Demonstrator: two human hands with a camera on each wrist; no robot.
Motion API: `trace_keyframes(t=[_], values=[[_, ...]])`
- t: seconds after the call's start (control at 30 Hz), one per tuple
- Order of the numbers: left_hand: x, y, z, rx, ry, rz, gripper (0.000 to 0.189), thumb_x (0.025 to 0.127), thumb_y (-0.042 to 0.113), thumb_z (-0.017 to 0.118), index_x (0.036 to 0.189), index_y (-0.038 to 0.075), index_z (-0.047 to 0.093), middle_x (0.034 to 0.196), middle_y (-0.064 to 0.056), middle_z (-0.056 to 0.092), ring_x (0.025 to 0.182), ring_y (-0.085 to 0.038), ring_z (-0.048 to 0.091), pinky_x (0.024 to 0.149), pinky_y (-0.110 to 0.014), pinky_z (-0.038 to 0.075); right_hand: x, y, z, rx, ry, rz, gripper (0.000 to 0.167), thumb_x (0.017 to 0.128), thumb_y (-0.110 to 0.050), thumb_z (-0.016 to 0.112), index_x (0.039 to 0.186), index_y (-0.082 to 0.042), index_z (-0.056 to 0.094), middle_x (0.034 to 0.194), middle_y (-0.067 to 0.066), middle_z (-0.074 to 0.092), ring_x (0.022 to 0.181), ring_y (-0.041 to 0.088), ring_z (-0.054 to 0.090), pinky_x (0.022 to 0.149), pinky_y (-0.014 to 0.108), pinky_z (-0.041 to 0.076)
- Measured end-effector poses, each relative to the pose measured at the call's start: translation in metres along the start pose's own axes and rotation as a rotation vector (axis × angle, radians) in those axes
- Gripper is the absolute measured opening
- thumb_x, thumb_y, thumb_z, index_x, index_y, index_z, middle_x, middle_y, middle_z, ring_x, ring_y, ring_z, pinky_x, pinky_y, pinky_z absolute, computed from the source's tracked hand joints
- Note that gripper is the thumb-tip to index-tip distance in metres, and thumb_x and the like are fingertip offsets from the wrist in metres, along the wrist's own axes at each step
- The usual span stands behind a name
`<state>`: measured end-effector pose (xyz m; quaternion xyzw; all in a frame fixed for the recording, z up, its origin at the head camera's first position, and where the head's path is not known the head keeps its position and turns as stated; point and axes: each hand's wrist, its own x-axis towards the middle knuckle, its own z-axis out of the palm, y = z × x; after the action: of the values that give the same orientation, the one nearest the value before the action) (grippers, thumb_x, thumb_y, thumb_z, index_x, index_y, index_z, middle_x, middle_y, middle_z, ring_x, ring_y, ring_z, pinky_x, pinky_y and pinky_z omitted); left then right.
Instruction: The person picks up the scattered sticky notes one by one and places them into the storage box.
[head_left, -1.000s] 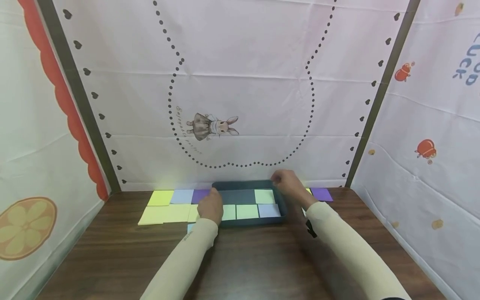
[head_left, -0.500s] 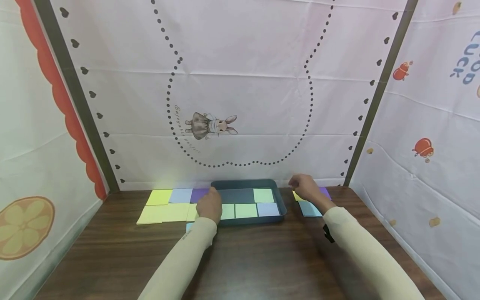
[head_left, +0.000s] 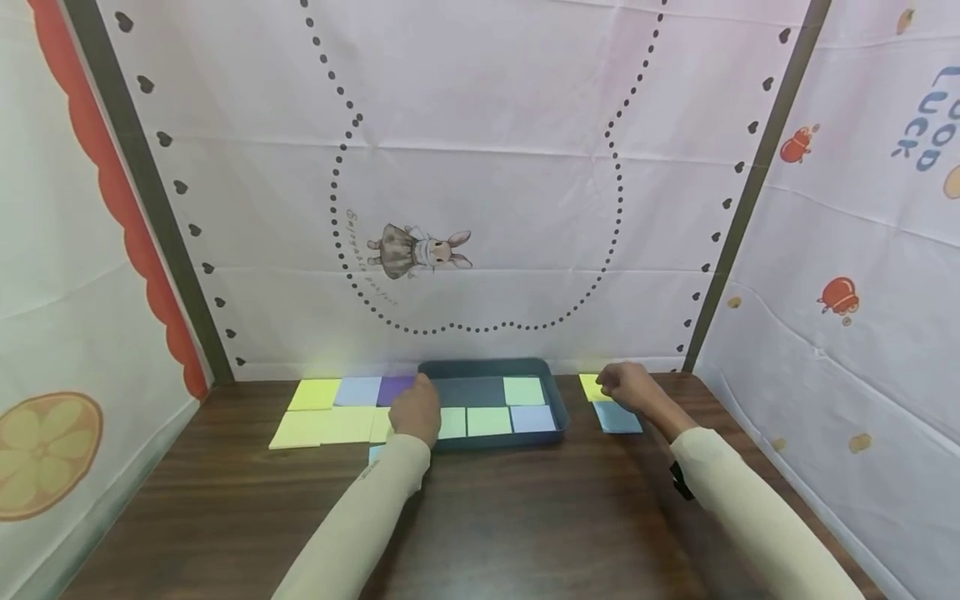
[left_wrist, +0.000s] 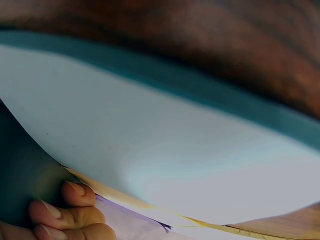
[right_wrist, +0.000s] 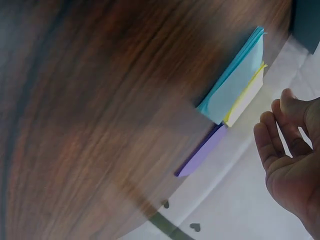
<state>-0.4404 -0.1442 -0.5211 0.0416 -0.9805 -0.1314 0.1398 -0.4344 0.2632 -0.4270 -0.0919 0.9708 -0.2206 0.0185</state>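
Note:
My left hand (head_left: 416,410) is at the left end of a dark teal tray (head_left: 487,442) and grips its edge. Its curled fingers (left_wrist: 75,220) show low in the left wrist view; the thumb is hidden. Inside the tray lie pale green sticky note pads (head_left: 488,422) and a pale lilac-blue one (head_left: 532,419). Over the pads to the tray's right hovers my right hand (head_left: 630,387), loosely bent and holding nothing. Nearest it are a yellow pad (head_left: 591,387) and a blue pad (head_left: 618,417). A purple pad (right_wrist: 201,150) shows in the right wrist view.
Left of the tray, yellow pads (head_left: 297,428), a lilac-blue pad (head_left: 357,392) and a purple pad (head_left: 394,389) lie in two rows. A light blue pad (left_wrist: 150,135) looms under my left wrist. A white printed cloth (head_left: 480,167) rises behind the wooden table (head_left: 510,517).
My right hand has moved right, from the tray's far right corner to above the yellow and blue pads, which came into sight. My left hand has stayed at the tray.

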Motion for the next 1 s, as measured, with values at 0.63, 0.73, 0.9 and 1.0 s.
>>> trace_keyframes(t=[0.63,0.73,0.9,1.0], values=[[0.009,-0.004,0.001,0.041,-0.033,0.006,0.017,0.111,0.01,0.06,0.119,-0.005,0.057,0.062,-0.009,0.058,0.052,-0.022,0.062,0.042,-0.043,0.053,-0.015,0.022,-0.005,-0.042,-0.012,-0.115,0.021,0.107,-0.006,0.073,0.125,0.004,0.078,0.122,0.022,0.081,0.117,0.039,0.077,0.103,0.057,0.063],[0.005,0.0,-0.007,0.019,-0.045,-0.008,0.019,0.11,0.008,0.061,0.122,-0.006,0.058,0.065,-0.012,0.063,0.056,-0.025,0.066,0.046,-0.045,0.057,-0.015,0.024,-0.003,-0.043,-0.007,-0.12,0.021,0.107,-0.005,0.073,0.125,0.004,0.078,0.123,0.022,0.08,0.117,0.04,0.077,0.104,0.057,0.063],[0.0,0.003,-0.011,-0.019,-0.05,-0.027,0.02,0.109,0.006,0.062,0.123,-0.008,0.059,0.07,-0.015,0.066,0.061,-0.03,0.069,0.05,-0.049,0.061,-0.014,0.028,0.002,-0.058,0.001,-0.147,0.021,0.104,0.001,0.071,0.124,0.004,0.078,0.122,0.023,0.079,0.118,0.043,0.076,0.104,0.059,0.062],[0.0,0.002,-0.005,-0.017,-0.036,-0.018,0.019,0.109,0.007,0.061,0.121,-0.007,0.058,0.068,-0.014,0.063,0.059,-0.03,0.068,0.047,-0.048,0.059,-0.014,0.032,0.006,-0.049,0.002,-0.159,0.02,0.104,0.002,0.071,0.121,0.004,0.079,0.122,0.023,0.08,0.119,0.044,0.076,0.105,0.061,0.062]])
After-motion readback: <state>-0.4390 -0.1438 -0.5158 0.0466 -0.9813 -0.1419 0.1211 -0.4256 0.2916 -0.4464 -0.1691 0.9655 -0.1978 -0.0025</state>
